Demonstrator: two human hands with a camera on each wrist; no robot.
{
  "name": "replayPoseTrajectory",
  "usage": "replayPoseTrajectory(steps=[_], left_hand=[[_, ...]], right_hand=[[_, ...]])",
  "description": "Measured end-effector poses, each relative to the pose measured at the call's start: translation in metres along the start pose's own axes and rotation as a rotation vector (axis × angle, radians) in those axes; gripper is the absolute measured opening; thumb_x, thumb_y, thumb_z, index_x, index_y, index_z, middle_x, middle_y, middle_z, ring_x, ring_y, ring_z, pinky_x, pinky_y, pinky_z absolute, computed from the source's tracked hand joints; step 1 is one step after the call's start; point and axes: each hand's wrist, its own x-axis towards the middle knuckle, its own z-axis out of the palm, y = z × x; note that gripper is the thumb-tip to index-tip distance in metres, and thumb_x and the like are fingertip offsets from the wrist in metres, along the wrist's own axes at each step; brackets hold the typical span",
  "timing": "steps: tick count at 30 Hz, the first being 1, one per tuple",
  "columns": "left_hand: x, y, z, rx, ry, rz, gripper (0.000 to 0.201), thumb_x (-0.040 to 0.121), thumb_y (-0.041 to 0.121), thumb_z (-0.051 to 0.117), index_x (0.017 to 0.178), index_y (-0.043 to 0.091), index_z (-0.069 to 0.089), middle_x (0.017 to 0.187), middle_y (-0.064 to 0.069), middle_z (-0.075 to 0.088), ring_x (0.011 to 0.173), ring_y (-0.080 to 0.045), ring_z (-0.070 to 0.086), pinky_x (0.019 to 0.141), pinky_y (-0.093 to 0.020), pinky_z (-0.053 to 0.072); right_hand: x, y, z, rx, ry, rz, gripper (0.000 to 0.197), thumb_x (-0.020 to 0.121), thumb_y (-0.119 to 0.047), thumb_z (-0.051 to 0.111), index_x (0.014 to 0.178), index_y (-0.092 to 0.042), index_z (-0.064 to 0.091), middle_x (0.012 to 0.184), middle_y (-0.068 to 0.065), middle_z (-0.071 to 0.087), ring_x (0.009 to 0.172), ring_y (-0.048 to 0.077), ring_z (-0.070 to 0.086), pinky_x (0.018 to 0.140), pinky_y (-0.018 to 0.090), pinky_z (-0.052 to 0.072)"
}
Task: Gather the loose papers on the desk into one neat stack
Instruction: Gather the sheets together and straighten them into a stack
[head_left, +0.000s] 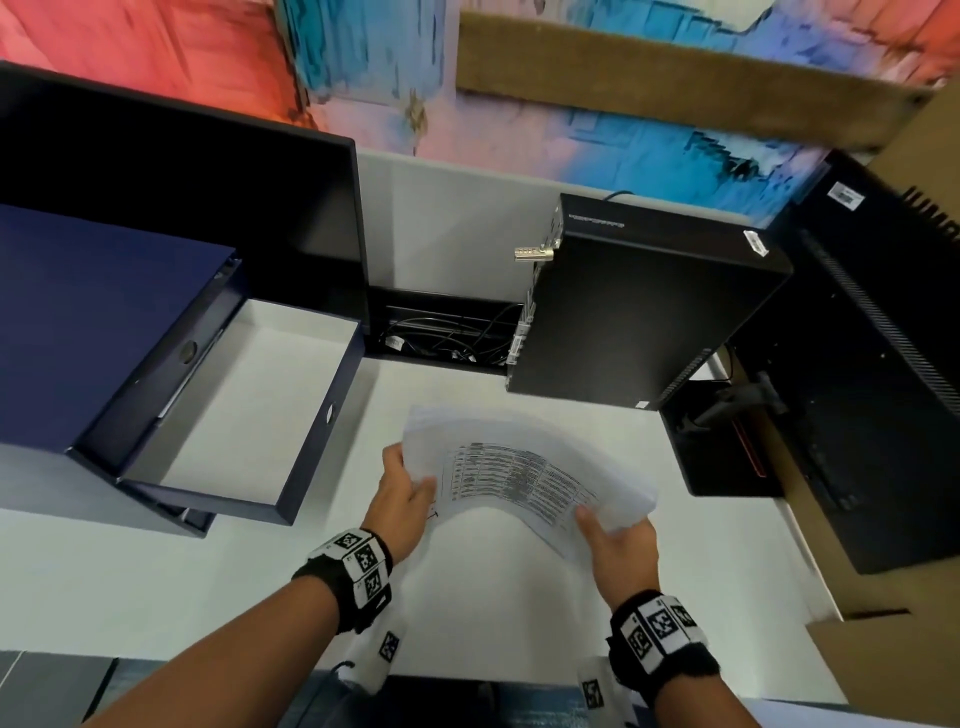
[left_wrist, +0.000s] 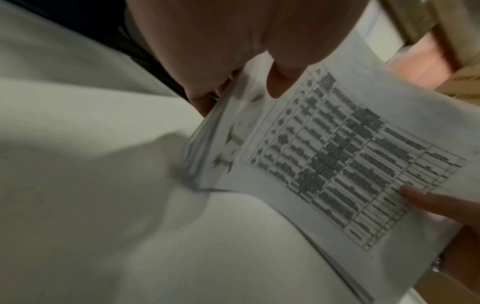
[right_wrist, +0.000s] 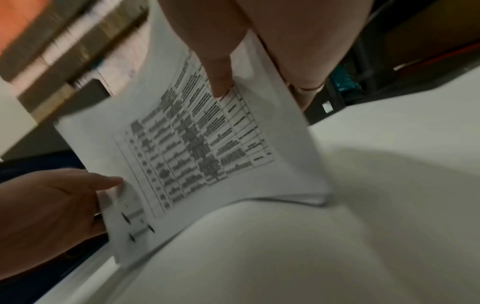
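Both wrists low in frame; left hand (head_left: 402, 486) and right hand (head_left: 618, 543) each pinch a short end of the papers (head_left: 519, 478), held bowed above the tabletop (head_left: 493, 597). Long axis runs hand to hand, so squaring likely needs tapping down.

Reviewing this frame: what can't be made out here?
- Printed table on the papers: text blurred in all three views.
- Sheet count: edges smeared by motion, wrist views.
- Left hand and right hand fingers: hidden behind the stack, head view.
- Blue box front wall: hides its near floor.
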Motion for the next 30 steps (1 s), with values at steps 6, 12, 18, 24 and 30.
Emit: replayPoseTrajectory(steps=[6,12,18,24,30], left_hand=[[0.008,0.002,-0.002,0.081,0.010,-0.037,0.037,0.101,0.012,0.045,0.135,0.019,0.036,0.117,0.004,0.058,0.091,-0.014,0.060,0.071,-0.019,0.047],[0.008,-0.046,0.017,0.425,-0.202,-0.235,0.065,0.100,0.030,0.044,0.154,0.009,0.015,0.152,-0.018,0.035,0.135,-0.034,0.043,0.112,-0.042,0.036],[0.010,-0.056,0.012,0.235,-0.128,-0.289,0.057,0.102,0.024,0.045,0.152,0.011,0.021,0.151,-0.015,0.040,0.134,-0.028,0.045,0.108,-0.032,0.036],[0.009,-0.060,0.012,0.234,-0.103,-0.268,0.034,0.098,0.022,0.053,0.128,0.011,0.043,0.114,-0.010,0.065,0.083,-0.022,0.061,0.073,-0.028,0.047],[0.013,-0.064,0.002,0.156,-0.128,-0.145,0.039,0.094,0.028,0.060,0.129,0.024,0.046,0.131,-0.003,0.058,0.113,-0.032,0.062,0.075,-0.031,0.055]], right_hand=[[0.016,0.006,-0.009,-0.150,0.060,0.053,0.036,0.083,-0.017,0.078,0.112,-0.005,0.061,0.103,0.002,0.067,0.096,0.020,0.063,0.084,0.025,0.048],[0.017,0.075,0.003,-0.347,-0.176,0.284,0.049,0.094,-0.031,0.062,0.136,-0.008,0.050,0.131,0.007,0.061,0.115,0.027,0.061,0.097,0.029,0.045],[0.014,0.079,0.007,-0.333,-0.080,0.323,0.040,0.099,-0.022,0.052,0.137,-0.009,0.052,0.134,0.011,0.058,0.122,0.031,0.056,0.105,0.036,0.042],[0.016,0.079,0.004,-0.213,-0.113,0.395,0.025,0.091,-0.011,0.065,0.115,-0.005,0.062,0.112,0.011,0.069,0.095,0.024,0.065,0.088,0.035,0.051],[0.012,0.071,-0.005,0.147,-0.124,0.502,0.028,0.088,-0.002,0.066,0.112,-0.014,0.062,0.104,0.010,0.072,0.096,0.030,0.068,0.079,0.042,0.056]])
